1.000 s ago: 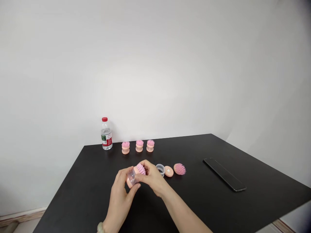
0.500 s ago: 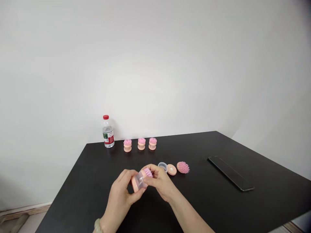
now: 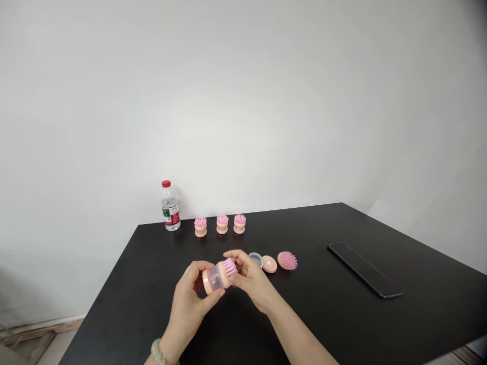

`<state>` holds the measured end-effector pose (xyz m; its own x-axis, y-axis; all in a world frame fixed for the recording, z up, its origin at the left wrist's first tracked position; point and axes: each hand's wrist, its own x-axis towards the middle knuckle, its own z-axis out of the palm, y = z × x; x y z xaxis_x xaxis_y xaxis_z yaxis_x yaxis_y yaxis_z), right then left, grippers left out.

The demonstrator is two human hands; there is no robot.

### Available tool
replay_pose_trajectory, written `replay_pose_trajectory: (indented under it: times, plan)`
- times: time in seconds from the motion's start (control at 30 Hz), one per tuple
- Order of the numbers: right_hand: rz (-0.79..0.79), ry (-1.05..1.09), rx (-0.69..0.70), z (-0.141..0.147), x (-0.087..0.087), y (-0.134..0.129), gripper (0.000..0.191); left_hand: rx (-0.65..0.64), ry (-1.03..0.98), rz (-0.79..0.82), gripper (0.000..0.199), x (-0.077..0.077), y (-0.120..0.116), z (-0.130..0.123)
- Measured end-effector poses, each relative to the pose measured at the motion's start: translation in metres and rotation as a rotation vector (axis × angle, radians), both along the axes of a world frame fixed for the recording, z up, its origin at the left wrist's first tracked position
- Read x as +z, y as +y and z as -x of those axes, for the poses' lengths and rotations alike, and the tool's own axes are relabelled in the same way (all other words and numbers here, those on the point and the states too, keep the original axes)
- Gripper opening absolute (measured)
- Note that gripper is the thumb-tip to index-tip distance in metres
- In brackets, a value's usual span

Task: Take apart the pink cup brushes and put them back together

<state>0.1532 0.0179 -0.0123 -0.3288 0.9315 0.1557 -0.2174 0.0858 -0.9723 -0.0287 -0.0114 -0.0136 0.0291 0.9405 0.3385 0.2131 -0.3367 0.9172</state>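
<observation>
Standing upright at the far left of the black table (image 3: 125, 304), the bottle (image 3: 171, 218) sits beyond the left hand (image 3: 186, 299). The left forearm angles inward from below; thumb and fingers clamp the clear body and peach base of the held brush (image 3: 216, 278), which is tilted above the table, bristles toward the right. Three upright brushes (image 3: 222, 225) form a row behind it. The right hand (image 3: 256, 286) reaches in from the right, wrist low, thumb and curled fingers around the bristle end. Both hands therefore meet on one brush. Likely faults: uneven twisting or pulling could part the sections suddenly; a loose left grip could let the smooth body slip. A rightward swing of the right hand could knock the clear cup (image 3: 256, 259), peach disc (image 3: 270, 264) or loose bristle head (image 3: 288, 260); the black slab (image 3: 364, 269) lies well apart.
</observation>
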Motion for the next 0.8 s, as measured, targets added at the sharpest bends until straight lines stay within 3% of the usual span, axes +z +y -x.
replay_pose_trajectory:
  times: [0.07, 0.13, 0.2, 0.3, 0.4, 0.53, 0.67, 0.8]
  plan:
    - [-0.032, -0.019, 0.016, 0.000, 0.003, -0.001, 0.040, 0.021, 0.034, -0.038, 0.031, 0.000, -0.001, -0.001]
    - [-0.114, -0.019, 0.036, -0.001, 0.006, -0.003, 0.043, 0.036, 0.040, -0.031, 0.030, 0.000, -0.001, -0.001]
    - [-0.166, -0.006, 0.040, -0.001, 0.005, -0.004, 0.061, 0.060, 0.044, -0.003, 0.030, 0.001, -0.002, -0.001]
    - [-0.086, 0.001, 0.017, 0.002, -0.002, -0.003, 0.080, 0.086, 0.075, 0.010, 0.029, 0.002, -0.002, -0.001]
    - [0.009, -0.048, -0.029, 0.006, -0.009, 0.000, 0.066, 0.086, 0.120, -0.025, 0.027, 0.000, -0.003, -0.002]
    - [0.019, -0.103, -0.068, 0.007, -0.007, -0.001, 0.051, 0.083, 0.170, -0.047, 0.027, -0.002, -0.003, -0.004]
    - [-0.090, -0.100, -0.025, 0.004, -0.001, -0.004, 0.057, 0.046, 0.135, 0.019, 0.032, 0.000, -0.001, -0.003]
    - [-0.057, -0.101, -0.004, 0.003, -0.005, -0.003, 0.072, 0.028, 0.106, 0.054, 0.034, 0.002, -0.001, -0.004]
